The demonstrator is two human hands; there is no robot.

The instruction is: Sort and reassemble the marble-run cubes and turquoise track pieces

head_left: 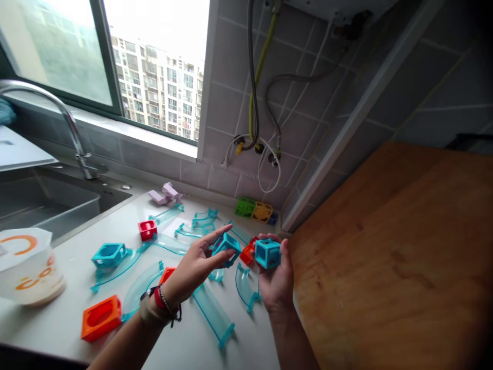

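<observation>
Above the middle of the white counter, my left hand [200, 264] grips a blue cube-shaped block [226, 250] between thumb and fingers. Just to the right, my right hand [278, 285] has its fingers closed round a second blue cube block [267, 254] with round openings in its sides. A red block [249, 251] shows between the two hands, partly hidden by the right one. Under and around my left hand lie clear blue track pieces, among them a straight track [213, 313] and a curved track [246, 288].
An orange block [101, 317], a blue block [108, 255] and a red block [147, 230] lie at the left. Green and yellow blocks [254, 209] stand by the wall. A plastic cup [33, 272] is near the sink [50, 198]. A wooden board [396, 246] rises at the right.
</observation>
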